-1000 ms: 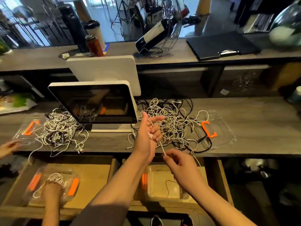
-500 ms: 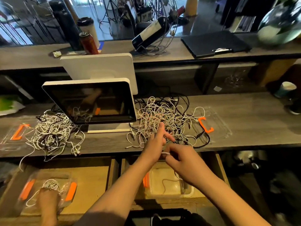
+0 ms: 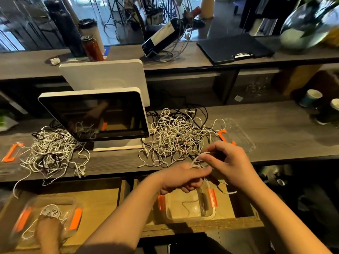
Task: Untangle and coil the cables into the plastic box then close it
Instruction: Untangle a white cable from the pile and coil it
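A tangled heap of white and black cables (image 3: 176, 136) lies on the grey counter, right of the monitor. My left hand (image 3: 183, 177) is curled round a white cable (image 3: 199, 159) wound over its fingers. My right hand (image 3: 227, 162) pinches the same cable just above, close to the left hand. Both hands hover over the open clear plastic box (image 3: 189, 206) with orange latches, which sits in the wooden drawer below the counter edge. A thin cable lies inside it. The box's clear lid (image 3: 238, 132) with an orange clip lies on the counter behind my right hand.
A white-framed monitor (image 3: 95, 114) stands left of the heap. A second cable heap (image 3: 53, 153) lies at the left. Another person's hand (image 3: 47, 230) is in a second box (image 3: 45, 217) at lower left. Paper cups (image 3: 311, 98) stand at the right.
My hands have dropped from the heap toward the drawer. The left hand went from pointing up to lying sideways with cable wound on it, and the right hand moved above it.
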A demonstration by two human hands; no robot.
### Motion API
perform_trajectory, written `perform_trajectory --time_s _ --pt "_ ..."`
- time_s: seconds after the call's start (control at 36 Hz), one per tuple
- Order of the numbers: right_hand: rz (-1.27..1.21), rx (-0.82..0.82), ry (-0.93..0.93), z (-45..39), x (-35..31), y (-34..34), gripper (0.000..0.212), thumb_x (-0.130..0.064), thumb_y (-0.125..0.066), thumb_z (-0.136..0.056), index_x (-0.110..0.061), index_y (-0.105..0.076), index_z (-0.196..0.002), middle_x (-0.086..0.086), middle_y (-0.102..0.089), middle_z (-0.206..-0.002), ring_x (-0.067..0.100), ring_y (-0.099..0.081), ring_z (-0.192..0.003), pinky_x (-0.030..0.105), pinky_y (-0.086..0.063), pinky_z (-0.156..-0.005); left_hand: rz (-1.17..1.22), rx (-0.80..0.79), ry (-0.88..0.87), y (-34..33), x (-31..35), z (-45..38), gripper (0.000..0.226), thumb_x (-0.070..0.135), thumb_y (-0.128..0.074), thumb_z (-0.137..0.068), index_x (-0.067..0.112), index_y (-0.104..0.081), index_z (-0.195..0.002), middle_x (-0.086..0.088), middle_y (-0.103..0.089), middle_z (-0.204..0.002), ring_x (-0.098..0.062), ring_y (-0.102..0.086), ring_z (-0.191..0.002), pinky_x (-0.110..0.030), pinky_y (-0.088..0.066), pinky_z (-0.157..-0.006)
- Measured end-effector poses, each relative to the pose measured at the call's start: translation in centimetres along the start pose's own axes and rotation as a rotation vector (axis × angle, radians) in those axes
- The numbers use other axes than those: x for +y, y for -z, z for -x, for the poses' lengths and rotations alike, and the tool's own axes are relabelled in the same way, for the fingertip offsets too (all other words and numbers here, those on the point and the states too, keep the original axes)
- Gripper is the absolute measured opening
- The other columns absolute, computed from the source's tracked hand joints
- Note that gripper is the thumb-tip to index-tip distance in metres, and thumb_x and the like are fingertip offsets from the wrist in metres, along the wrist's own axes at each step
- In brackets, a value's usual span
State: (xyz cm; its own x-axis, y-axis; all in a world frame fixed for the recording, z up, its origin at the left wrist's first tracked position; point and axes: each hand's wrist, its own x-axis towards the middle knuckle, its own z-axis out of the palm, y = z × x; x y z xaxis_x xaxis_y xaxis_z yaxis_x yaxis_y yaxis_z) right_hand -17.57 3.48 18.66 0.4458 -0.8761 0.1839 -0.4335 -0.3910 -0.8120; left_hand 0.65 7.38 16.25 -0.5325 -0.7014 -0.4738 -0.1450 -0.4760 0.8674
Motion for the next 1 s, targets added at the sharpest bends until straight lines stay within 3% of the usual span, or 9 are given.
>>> perform_trajectory --time_s 0.17,0.31,0.42,0.5,0.56,0.64,0.69,0.86,1.0 --pt "0.002 0.019 -0.029 -0.5 -0.3 -0.8 0.004 -0.024 -0.075 -0.085 -0.024 -0.072 -0.087 -0.010 -0.070 -0.078 0.009 -0.066 -0.076 0.031 -0.054 -0.069 -0.066 0.172 -0.024 0.5 0.5 1.5 0.039 0.044 -0.034 -0.107 0.014 -0.053 -0.093 0.002 -0.056 -0.062 -0.008 -0.044 -0.049 -0.018 -0.037 -0.047" --pt "-0.030 -0.003 -0.109 -0.8 -0.3 -1.4 0.024 -0.044 -0.073 -0.080 -0.023 -0.063 -0.072 -0.006 -0.062 -0.062 0.005 -0.055 -0.057 0.024 -0.045 -0.056 -0.141 0.252 -0.089 0.9 1.2 3.1 0.055 0.043 -0.030 -0.107 0.005 -0.062 -0.084 0.007 -0.064 -0.060 -0.005 -0.054 -0.050 -0.019 -0.045 -0.056" --pt "-0.026 -0.034 -0.147 -1.1 -0.2 -2.1 0.023 -0.039 -0.071 -0.085 -0.026 -0.061 -0.070 -0.001 -0.059 -0.058 0.009 -0.052 -0.051 0.039 -0.046 -0.053 0.019 0.299 -0.133 0.7 1.0 3.3 0.066 0.052 -0.038 -0.094 -0.006 -0.053 -0.122 -0.001 -0.068 -0.075 -0.008 -0.057 -0.057 -0.019 -0.046 -0.052" --pt "-0.011 -0.023 -0.184 -1.4 -0.3 -2.4 0.026 -0.041 -0.066 -0.089 -0.025 -0.062 -0.069 0.001 -0.059 -0.057 0.015 -0.054 -0.052 0.044 -0.048 -0.054 0.134 0.343 -0.155 1.0 1.1 3.4 0.061 0.052 -0.036 -0.098 0.008 -0.052 -0.137 -0.004 -0.070 -0.085 -0.010 -0.061 -0.060 -0.019 -0.050 -0.059" --pt "0.014 -0.034 -0.196 -1.5 -0.4 -2.7 0.029 -0.043 -0.062 -0.091 -0.025 -0.062 -0.068 -0.001 -0.058 -0.056 0.013 -0.053 -0.053 0.042 -0.045 -0.055 0.142 0.403 -0.188 1.2 1.2 3.3 0.054 0.052 -0.031 -0.102 0.022 -0.057 -0.139 -0.004 -0.073 -0.095 -0.016 -0.067 -0.073 -0.021 -0.053 -0.076" --pt "0.017 -0.059 -0.212 -1.4 -1.0 -3.6 0.029 -0.039 -0.060 -0.095 -0.024 -0.063 -0.070 -0.003 -0.059 -0.058 0.009 -0.052 -0.055 0.035 -0.041 -0.057 0.287 0.417 -0.266 1.5 0.9 2.9 0.048 0.054 -0.032 -0.101 0.036 -0.064 -0.133 -0.002 -0.069 -0.127 -0.022 -0.065 -0.116 -0.035 -0.048 -0.103" --pt "0.005 -0.102 -0.224 -1.2 -1.2 -4.2 0.024 -0.037 -0.058 -0.097 -0.030 -0.065 -0.076 -0.006 -0.064 -0.065 0.006 -0.057 -0.062 0.030 -0.044 -0.060 0.403 0.408 -0.313 1.4 1.1 2.6 0.048 0.053 -0.030 -0.102 0.036 -0.063 -0.132 -0.003 -0.064 -0.135 -0.018 -0.059 -0.127 -0.035 -0.046 -0.105" --pt "0.072 -0.296 -0.267 -0.4 -1.7 -6.2 0.035 -0.033 -0.050 -0.102 -0.031 -0.051 -0.067 -0.008 -0.054 -0.058 0.006 -0.051 -0.058 0.037 -0.043 -0.064 0.664 0.481 -0.492 1.7 1.5 1.6 0.055 0.048 -0.022 -0.106 0.018 -0.056 -0.138 -0.014 -0.070 -0.110 -0.025 -0.066 -0.104 -0.039 -0.048 -0.098" --pt "0.109 -0.316 -0.277 -0.2 -2.1 -6.8 0.037 -0.032 -0.051 -0.102 -0.026 -0.048 -0.065 -0.005 -0.051 -0.056 0.004 -0.047 -0.056 0.035 -0.039 -0.063 0.758 0.564 -0.545 1.9 1.2 1.0 0.053 0.050 -0.026 -0.105 0.014 -0.059 -0.127 -0.003 -0.056 -0.078 -0.012 -0.052 -0.065 -0.027 -0.044 -0.065"
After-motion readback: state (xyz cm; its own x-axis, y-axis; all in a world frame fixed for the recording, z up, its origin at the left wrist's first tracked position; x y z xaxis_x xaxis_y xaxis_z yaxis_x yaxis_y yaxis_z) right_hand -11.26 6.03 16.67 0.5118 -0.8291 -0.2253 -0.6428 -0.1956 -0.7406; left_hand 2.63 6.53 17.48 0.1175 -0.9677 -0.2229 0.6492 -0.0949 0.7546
